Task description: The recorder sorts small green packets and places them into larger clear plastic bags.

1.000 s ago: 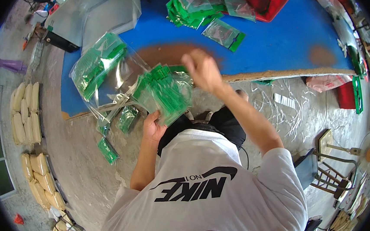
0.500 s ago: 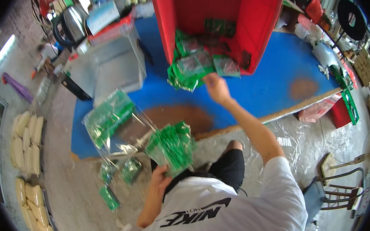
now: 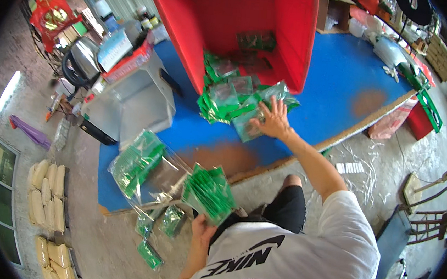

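My left hand [image 3: 204, 229] is closed round the lower end of a thick stack of small green and clear plastic packets [image 3: 210, 193], held near my waist. With fingers spread, my right hand [image 3: 275, 120] lies on loose packets [image 3: 245, 126] at the mouth of a red bin [image 3: 174, 28]. The bin lies on its side, and more green packets [image 3: 215, 107] spill from it onto the table. To the left of the stack, a large clear bag [image 3: 138, 163] contains many similar packets. What is inside each packet is too small to make out.
A blue table [image 3: 339, 70] with worn brown patches holds the bin. A grey open box [image 3: 142, 101] and a metal kettle [image 3: 83, 55] are at the left. Several bundled green packs [image 3: 150, 254] lie low by the table's front edge. A chair [image 3: 421, 223] stands at right.
My right hand has opened and spread over the packets, some of which now lie farther out from the bin's mouth. My left hand still holds its stack. The whole view has shifted slightly.
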`<state>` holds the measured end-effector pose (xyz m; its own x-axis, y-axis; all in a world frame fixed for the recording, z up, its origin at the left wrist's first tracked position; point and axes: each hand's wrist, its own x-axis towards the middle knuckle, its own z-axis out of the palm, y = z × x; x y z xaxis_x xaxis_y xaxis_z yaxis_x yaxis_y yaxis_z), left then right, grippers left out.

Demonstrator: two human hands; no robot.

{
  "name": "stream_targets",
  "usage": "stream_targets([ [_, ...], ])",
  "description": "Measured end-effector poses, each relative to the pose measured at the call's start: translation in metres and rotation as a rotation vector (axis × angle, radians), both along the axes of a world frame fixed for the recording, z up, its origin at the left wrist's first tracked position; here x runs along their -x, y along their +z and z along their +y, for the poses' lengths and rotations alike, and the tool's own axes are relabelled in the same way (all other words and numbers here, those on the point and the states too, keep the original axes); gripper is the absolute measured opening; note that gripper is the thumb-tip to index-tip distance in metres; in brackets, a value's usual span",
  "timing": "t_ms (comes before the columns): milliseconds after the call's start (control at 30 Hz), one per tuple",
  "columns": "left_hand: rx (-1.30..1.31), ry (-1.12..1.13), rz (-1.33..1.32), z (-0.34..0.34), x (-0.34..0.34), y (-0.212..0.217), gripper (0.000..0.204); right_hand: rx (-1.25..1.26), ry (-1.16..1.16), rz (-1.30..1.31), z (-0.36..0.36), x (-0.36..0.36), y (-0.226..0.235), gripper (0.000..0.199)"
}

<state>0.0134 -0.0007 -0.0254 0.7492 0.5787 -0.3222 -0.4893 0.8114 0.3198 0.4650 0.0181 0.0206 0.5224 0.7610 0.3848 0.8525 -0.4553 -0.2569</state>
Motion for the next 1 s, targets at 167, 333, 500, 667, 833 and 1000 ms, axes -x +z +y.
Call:
stream_targets([
  [167, 0.064, 0.013, -0.086, 0.014, -0.002, -0.014, 0.049, -0.106, 0.081, 0.079, -0.039, 0.077, 0.017, 0.073],
  [333, 0.081, -0.019, -0.178, 0.01, -0.015, 0.009, 0.036, -0.213, 0.138, 0.051, -0.079, 0.122, 0.047, 0.054],
  [500, 0.074, 0.004, -0.137, 0.0, -0.028, 0.005, 0.052, 0.024, 0.814, 0.412, -0.099, 0.174, 0.039, 0.041],
  [667, 0.092, 0.041, -0.143, -0.002, -0.014, -0.001, 0.052, -0.217, 0.274, 0.123, -0.071, 0.155, 0.052, 0.042],
  [833, 0.048, 0.089, -0.177, 0.002, 0.003, -0.004, 0.053, 0.133, 0.729, 0.334, -0.063, 0.166, 0.061, 0.042],
  [1000, -0.004, -0.067, -0.203, 0.012, -0.005, -0.022, 0.05, -0.155, 0.091, -0.116, -0.045, 0.129, 0.063, 0.039],
])
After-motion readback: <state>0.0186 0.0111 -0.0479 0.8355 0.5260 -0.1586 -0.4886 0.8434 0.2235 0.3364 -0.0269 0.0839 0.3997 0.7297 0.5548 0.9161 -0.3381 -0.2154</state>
